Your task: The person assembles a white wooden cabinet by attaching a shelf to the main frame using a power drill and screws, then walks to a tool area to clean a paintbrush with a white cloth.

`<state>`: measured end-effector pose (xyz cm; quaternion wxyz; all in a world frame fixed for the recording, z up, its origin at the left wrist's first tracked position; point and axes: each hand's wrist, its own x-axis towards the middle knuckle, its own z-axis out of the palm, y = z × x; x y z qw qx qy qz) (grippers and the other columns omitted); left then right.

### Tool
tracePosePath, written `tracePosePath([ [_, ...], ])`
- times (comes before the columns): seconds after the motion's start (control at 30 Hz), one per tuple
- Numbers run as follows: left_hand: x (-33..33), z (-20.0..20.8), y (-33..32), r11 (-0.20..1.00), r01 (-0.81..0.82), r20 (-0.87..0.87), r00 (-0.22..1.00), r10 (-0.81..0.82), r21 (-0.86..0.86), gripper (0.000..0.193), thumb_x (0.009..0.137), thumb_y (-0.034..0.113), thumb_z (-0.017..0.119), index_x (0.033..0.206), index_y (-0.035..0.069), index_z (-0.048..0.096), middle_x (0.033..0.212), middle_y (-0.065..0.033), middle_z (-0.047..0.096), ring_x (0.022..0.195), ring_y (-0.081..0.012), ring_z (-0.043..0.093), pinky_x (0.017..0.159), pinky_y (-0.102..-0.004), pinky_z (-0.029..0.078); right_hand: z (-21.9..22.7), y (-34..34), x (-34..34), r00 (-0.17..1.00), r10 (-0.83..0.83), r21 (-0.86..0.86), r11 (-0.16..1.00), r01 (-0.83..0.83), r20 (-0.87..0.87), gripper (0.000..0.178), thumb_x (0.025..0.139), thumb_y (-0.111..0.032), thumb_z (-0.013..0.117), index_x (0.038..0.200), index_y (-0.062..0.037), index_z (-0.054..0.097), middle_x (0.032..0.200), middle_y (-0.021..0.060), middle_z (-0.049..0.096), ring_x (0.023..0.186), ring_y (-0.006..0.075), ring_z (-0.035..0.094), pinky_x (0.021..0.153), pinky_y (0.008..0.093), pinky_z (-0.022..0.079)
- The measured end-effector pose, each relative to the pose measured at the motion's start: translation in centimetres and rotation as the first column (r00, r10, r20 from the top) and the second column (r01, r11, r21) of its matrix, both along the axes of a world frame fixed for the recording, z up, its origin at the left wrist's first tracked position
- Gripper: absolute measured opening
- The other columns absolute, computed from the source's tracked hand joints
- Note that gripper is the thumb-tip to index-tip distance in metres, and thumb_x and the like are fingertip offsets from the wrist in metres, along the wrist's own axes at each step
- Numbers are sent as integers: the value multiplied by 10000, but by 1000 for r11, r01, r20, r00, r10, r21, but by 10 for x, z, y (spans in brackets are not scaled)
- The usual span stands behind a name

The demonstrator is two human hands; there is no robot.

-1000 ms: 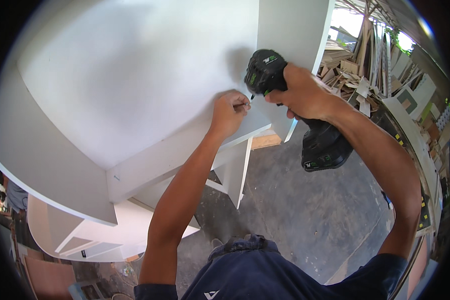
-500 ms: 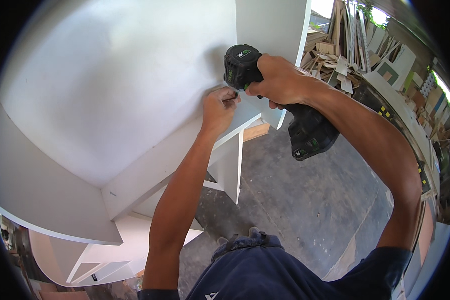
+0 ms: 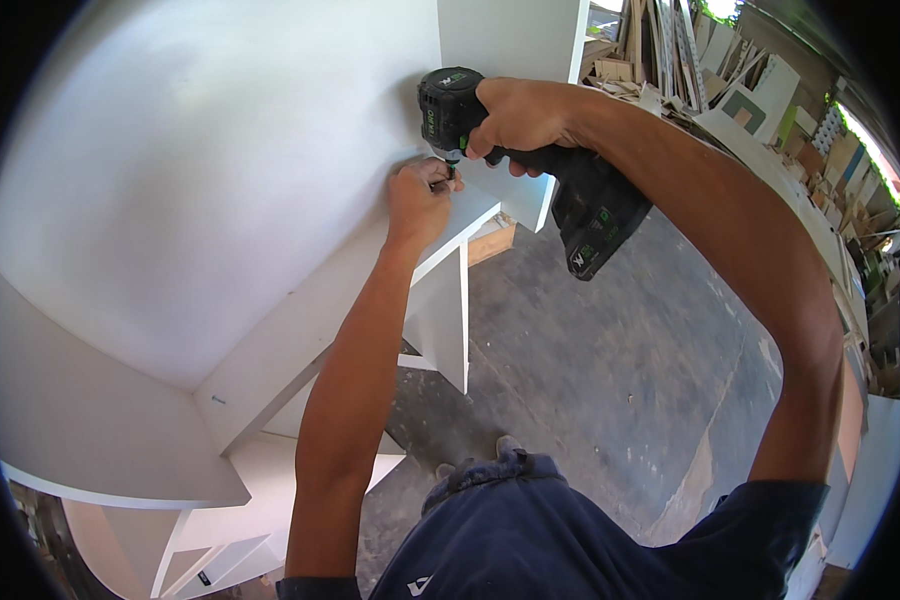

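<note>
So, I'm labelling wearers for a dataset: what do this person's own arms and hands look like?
The left hand and right hand are bare, with no gloves or watch showing. The left forearm and right forearm are uncovered too; the short navy sleeves end above the elbows.

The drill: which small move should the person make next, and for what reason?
Probably, check that the bit is straight before squeezing the trigger. The right hand holds the drill with this bit right at the left hand, above the white board, and the fingers make it hard to see what the tip meets.
</note>
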<state>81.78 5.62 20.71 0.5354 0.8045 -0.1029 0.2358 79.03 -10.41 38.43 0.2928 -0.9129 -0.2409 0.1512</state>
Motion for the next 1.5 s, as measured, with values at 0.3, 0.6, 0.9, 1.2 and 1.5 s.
tracePosePath([
  [0.3, -3, -1, 0, 1000, -15, 25, 1000, 15, 4, 164, 815, -106, 509, 866, -62, 658, 789, -148, 709, 776, -190, 714, 706, -287, 514, 2, 2, 11, 999, 23, -46, 999, -24, -37, 253, 859, -126, 658, 987, 68, 557, 797, 115, 601, 546, 151, 573, 448, 297, 497],
  [0.6, -5, -3, 2, 999, -17, 57, 998, 19, -37, 132, 800, -66, 559, 853, -53, 680, 781, -153, 706, 715, -202, 700, 704, -295, 514, 7, 4, 10, 998, 24, -56, 998, -27, -53, 262, 849, -125, 661, 1006, 62, 569, 825, 125, 620, 547, 153, 570, 446, 299, 491],
  [0.9, -20, 9, -4, 985, -143, 19, 990, 142, 100, 121, 768, 62, 692, 819, -45, 718, 603, -180, 630, 557, -265, 581, 628, -368, 460, 3, 2, 10, 997, 51, -51, 997, -54, -62, 286, 841, -135, 651, 1026, 60, 553, 826, 126, 617, 541, 141, 548, 443, 304, 474],
  [1.2, -14, 2, -3, 963, -184, 116, 980, 164, 198, 88, 778, 25, 687, 744, -56, 695, 633, -253, 588, 580, -390, 535, 607, -408, 435, 12, 10, -2, 1000, -26, -110, 994, 25, -8, 282, 845, -137, 653, 1027, 51, 547, 843, 133, 617, 540, 143, 534, 462, 304, 472],
  [1.5, -11, -1, -2, 957, -179, 142, 979, 149, 230, 73, 780, -3, 669, 741, -63, 677, 652, -259, 589, 605, -413, 555, 614, -426, 438, 8, 10, 10, 998, 11, -118, 993, -18, -62, 306, 845, -138, 658, 1060, 52, 551, 853, 133, 621, 541, 143, 534, 472, 304, 478],
])
